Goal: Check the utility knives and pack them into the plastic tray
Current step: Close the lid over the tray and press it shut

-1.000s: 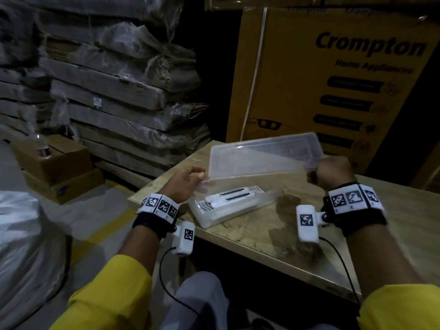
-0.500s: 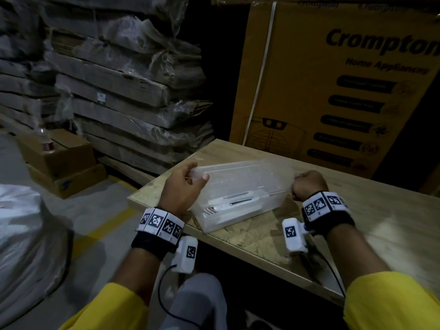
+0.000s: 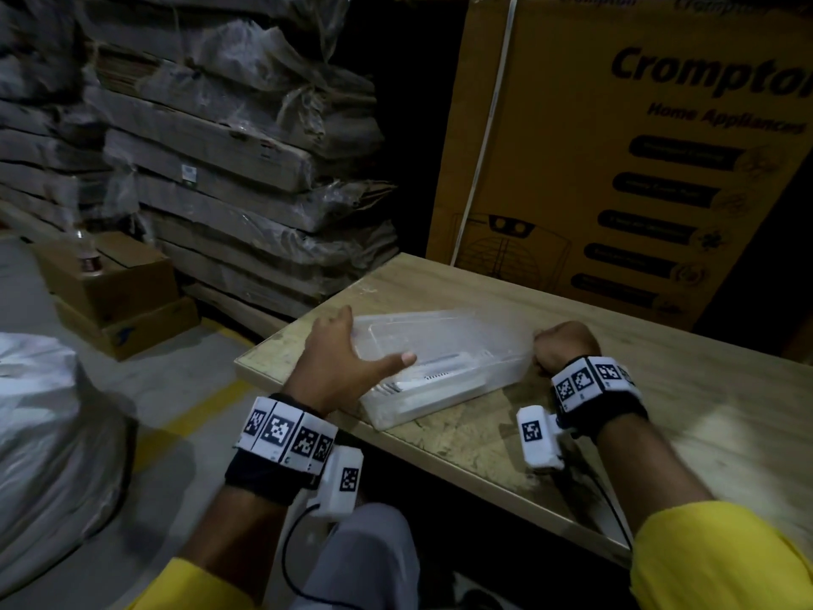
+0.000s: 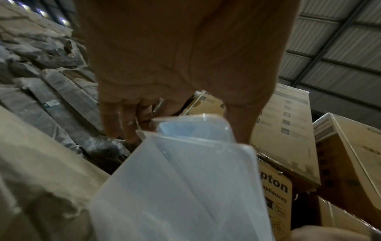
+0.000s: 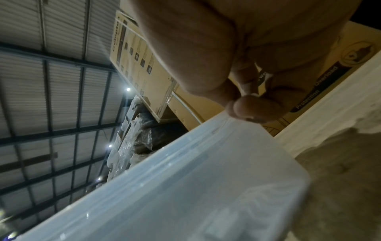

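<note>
Plastic tray (image 3: 444, 391) on wooden table (image 3: 686, 416), near left front corner, clear lid (image 3: 453, 341) lying over it. White utility knives (image 3: 433, 376) visible through lid, inside tray. My left hand (image 3: 338, 363) at tray's left end, thumb stretched along lid's near edge, fingers over far side, spread wide. My right hand (image 3: 565, 347) at tray's right end, fingers curled tight, fingertips (image 5: 253, 109) pinching lid edge. Big Crompton carton (image 3: 638, 160) behind table.
</note>
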The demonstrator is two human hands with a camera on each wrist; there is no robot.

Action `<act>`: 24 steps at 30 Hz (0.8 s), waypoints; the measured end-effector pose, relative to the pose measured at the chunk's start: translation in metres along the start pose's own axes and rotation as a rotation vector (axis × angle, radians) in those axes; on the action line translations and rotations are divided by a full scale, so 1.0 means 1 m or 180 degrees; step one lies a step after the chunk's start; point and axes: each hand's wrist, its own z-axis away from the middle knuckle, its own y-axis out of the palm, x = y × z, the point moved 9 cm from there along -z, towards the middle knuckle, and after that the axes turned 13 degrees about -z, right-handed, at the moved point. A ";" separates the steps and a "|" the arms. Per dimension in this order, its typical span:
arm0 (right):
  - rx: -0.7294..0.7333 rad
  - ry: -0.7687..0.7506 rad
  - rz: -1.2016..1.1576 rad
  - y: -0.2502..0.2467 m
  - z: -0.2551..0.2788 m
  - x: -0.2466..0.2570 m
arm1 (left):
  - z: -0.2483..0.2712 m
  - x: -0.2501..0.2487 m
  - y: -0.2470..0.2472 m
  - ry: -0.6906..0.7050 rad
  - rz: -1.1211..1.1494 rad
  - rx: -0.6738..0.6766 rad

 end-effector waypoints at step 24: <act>0.0202 -0.0411 0.0107 0.007 0.007 0.012 | 0.031 -0.021 0.025 0.0035 -0.1052 0.0438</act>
